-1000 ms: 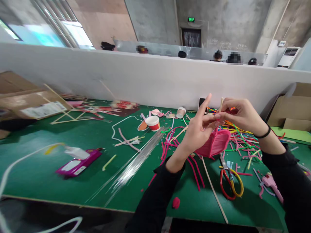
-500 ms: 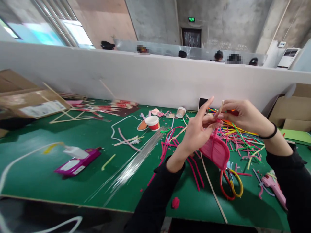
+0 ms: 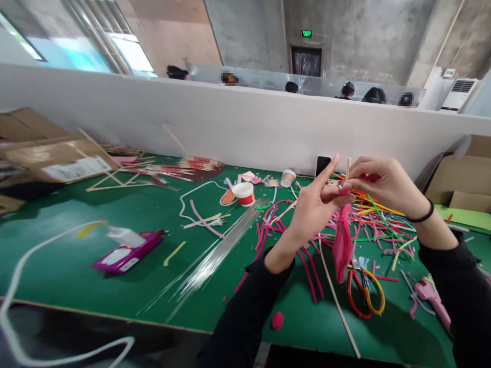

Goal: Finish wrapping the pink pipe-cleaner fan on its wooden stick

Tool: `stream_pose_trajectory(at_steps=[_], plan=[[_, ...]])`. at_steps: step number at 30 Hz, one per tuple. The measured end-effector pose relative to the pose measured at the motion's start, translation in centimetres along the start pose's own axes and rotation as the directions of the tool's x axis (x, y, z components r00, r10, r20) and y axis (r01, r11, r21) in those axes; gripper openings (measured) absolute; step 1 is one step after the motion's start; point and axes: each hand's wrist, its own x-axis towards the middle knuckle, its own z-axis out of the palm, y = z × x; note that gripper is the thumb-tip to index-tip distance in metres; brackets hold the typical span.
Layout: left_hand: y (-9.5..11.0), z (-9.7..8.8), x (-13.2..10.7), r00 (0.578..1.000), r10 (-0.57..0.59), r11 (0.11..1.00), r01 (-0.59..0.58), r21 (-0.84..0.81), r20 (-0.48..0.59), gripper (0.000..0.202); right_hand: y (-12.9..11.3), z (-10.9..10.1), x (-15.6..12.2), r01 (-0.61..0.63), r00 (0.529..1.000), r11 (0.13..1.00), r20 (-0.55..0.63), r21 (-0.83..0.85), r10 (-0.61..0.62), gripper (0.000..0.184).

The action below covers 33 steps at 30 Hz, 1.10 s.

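Observation:
A pink petal-like piece hangs below my fingers, seen nearly edge-on, with its narrow top end against a thin wooden stick. My left hand pinches the top of the pink piece between thumb and fingers, index finger pointing up. My right hand pinches at the stick just above, close to the left fingertips. Exactly how the stick and pink piece join is hidden by the fingers. Scissors with red and yellow handles lie beneath, and a pink glue gun rests to the right.
Pink, green and orange strips are scattered behind my hands. A bundle of clear rods, a paper cup and a purple device lie leftward. Cardboard boxes stand at the left; a white partition runs behind.
The pink piece has turned from showing its broad face to nearly edge-on, hanging straighter down. Both hands keep their pinch in almost the same place. The view has shifted slightly.

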Motion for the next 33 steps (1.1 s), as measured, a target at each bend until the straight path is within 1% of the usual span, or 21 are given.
stream_pose_trajectory(at_steps=[3, 5, 7, 9, 13, 16, 19, 23, 25, 27, 30, 31, 33], plan=[[0.4, -0.3, -0.2, 0.998, -0.010, 1.000, 0.012, -0.029, 0.062, 0.084, 0.1, -0.6, -0.1, 0.006, 0.996, 0.996, 0.094, 0.084, -0.014, 0.037], [0.5, -0.3, -0.2, 0.995, 0.002, 0.999, 0.003, -0.054, 0.097, 0.082, 0.2, -0.6, -0.2, 0.013, 0.994, 0.995, 0.104, 0.097, -0.023, 0.039], [0.4, -0.3, -0.2, 0.993, 0.027, 0.998, -0.021, -0.054, 0.113, 0.080, 0.2, -0.5, -0.2, 0.007, 0.997, 0.998, 0.078, 0.066, -0.012, 0.040], [0.2, -0.1, -0.2, 0.993, 0.049, 0.998, -0.044, -0.050, 0.104, 0.082, 0.1, -0.3, -0.3, -0.008, 1.000, 1.000, 0.026, 0.022, 0.008, 0.040], [-0.2, 0.3, 0.1, 0.997, 0.075, 0.996, -0.074, -0.055, 0.006, 0.092, 0.0, 0.2, -0.2, -0.022, 0.996, 0.999, -0.089, -0.044, 0.018, 0.037], [-0.2, 0.5, 0.2, 0.997, 0.065, 0.993, -0.067, -0.093, -0.028, 0.086, -0.1, 0.4, -0.2, -0.033, 0.990, 0.998, -0.137, -0.056, 0.025, 0.036], [0.1, 0.5, 0.0, 0.998, 0.063, 0.991, -0.063, -0.122, -0.005, 0.078, -0.3, 0.2, -0.2, -0.035, 0.995, 0.999, -0.090, -0.023, 0.033, 0.035], [0.6, 0.3, -0.3, 0.995, 0.092, 0.991, -0.088, -0.104, 0.041, 0.071, -0.1, -0.4, -0.3, 0.002, 1.000, 0.999, 0.001, 0.037, -0.002, 0.032], [0.8, 0.2, -0.4, 0.995, 0.085, 0.993, -0.080, -0.090, 0.057, 0.068, 0.2, -0.7, -0.3, 0.013, 1.000, 0.995, 0.025, 0.095, -0.015, 0.031], [0.9, 0.0, -0.5, 0.994, 0.074, 0.994, -0.066, -0.085, 0.085, 0.067, 0.5, -0.7, -0.4, 0.000, 0.999, 0.988, 0.040, 0.157, -0.006, 0.033], [0.8, -0.2, -0.3, 0.991, 0.057, 0.994, -0.044, -0.104, 0.123, 0.068, 0.6, -0.3, -0.4, -0.063, 0.998, 0.981, 0.018, 0.182, 0.060, 0.039], [0.8, -0.3, -0.2, 0.993, 0.050, 0.993, -0.039, -0.107, 0.111, 0.070, 0.5, 0.0, -0.4, -0.076, 0.997, 0.983, -0.008, 0.168, 0.078, 0.041], [0.6, -0.3, 0.1, 0.998, 0.040, 0.995, -0.036, -0.096, 0.045, 0.076, 0.2, 0.4, -0.2, -0.076, 0.993, 0.990, -0.081, 0.121, 0.086, 0.043]])
